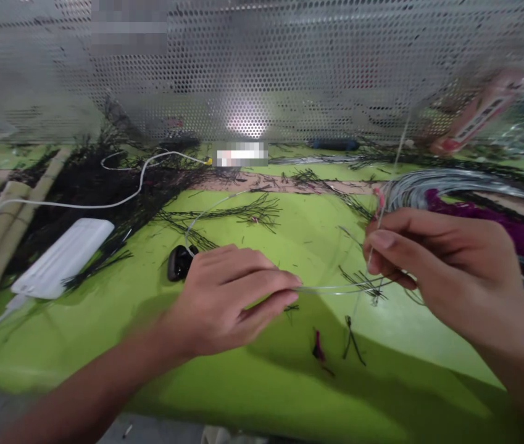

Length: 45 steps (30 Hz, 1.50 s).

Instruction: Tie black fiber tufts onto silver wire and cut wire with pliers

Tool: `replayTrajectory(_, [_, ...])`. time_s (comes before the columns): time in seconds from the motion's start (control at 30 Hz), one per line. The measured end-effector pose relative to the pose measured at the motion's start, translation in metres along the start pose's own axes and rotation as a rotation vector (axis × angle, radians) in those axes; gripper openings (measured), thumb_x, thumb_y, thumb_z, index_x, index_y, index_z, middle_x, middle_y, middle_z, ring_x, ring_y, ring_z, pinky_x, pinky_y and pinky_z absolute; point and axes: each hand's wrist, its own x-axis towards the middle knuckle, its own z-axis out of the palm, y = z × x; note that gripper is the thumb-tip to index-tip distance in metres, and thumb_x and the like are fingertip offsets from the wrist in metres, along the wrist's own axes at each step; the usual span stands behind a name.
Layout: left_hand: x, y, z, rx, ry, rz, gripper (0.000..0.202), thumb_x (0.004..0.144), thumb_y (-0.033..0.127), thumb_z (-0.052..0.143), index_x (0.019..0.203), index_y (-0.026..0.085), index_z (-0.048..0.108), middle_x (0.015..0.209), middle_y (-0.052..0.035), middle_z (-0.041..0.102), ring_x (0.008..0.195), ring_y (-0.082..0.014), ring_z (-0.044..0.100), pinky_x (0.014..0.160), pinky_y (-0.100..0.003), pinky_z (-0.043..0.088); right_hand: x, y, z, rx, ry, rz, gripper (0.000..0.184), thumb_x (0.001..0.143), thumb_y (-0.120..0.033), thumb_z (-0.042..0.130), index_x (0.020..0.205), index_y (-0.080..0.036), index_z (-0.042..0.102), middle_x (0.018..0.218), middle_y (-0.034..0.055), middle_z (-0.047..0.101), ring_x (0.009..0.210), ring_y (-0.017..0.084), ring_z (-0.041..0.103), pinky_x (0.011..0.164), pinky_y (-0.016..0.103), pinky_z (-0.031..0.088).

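Note:
My left hand (234, 299) is closed in a pinch on thin clear strands (336, 289) that run across to the fingers of my right hand (451, 265). The right thumb and forefinger are pressed together on a fine pale thread (399, 151), which rises steeply above them. Whether that thread joins the strands is hidden by the fingers. Just behind the right hand lies a bundle of grey wires (456, 182) with purple fibres (516, 234) beside it. A small black rounded object (178, 262) sits behind the left wrist.
On the green table (271, 382) lie black branched thread pieces (243, 209) and a purple scrap (318, 346). A white power bank (65, 256) with a cable is at left, near wooden strips (2, 234). A perforated metal panel (289, 68) and a pink tube (488, 108) stand behind.

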Motion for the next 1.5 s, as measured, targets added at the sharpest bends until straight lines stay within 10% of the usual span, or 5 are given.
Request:
replayTrajectory(0.5, [0.0,0.011,0.002,-0.074,-0.122,-0.173,0.006,0.091,0.014,0.068,0.089,0.019,0.07,0.076,0.0019,0.075,0.062,-0.0095,0.068,0.058,-0.022,0.051,-0.001,-0.021,0.008,-0.158,-0.234,0.036,0.028,0.095,-0.036,0.057,0.072,-0.022,0.065,0.062,-0.0012,0.065,0.057,0.013,0.058,0.047,0.025,0.038])
replayTrajectory(0.9, [0.004,0.018,-0.007,-0.36,-0.488,-0.674,0.017,0.097,0.034,0.061,0.092,0.03,0.077,0.072,0.0085,0.071,0.057,-0.0073,0.059,0.047,-0.019,0.038,-0.007,-0.029,0.019,-0.031,-0.4,0.229,0.011,0.089,-0.031,0.062,0.091,-0.027,0.072,0.058,-0.0042,0.067,0.057,0.015,0.065,0.045,0.023,0.041])
replayTrajectory(1.13, [0.012,0.02,-0.012,-0.213,-0.59,-0.571,0.019,0.099,0.032,0.056,0.097,0.028,0.075,0.089,0.0069,0.077,0.075,-0.012,0.067,0.065,-0.024,0.044,-0.007,-0.027,0.012,-0.095,-0.473,0.195,0.006,0.092,-0.027,0.06,0.092,-0.024,0.066,0.068,-0.0018,0.072,0.066,0.017,0.071,0.05,0.023,0.044])
replayTrajectory(1.5, [0.074,0.021,-0.044,-0.076,-0.484,-0.392,0.02,0.096,0.027,0.057,0.089,0.026,0.076,0.055,0.0063,0.055,0.045,-0.008,0.039,0.042,-0.024,0.024,0.036,-0.058,-0.013,0.092,-0.501,0.094,0.006,0.092,-0.028,0.066,0.096,-0.023,0.065,0.08,-0.0018,0.076,0.062,0.011,0.07,0.052,0.02,0.05])
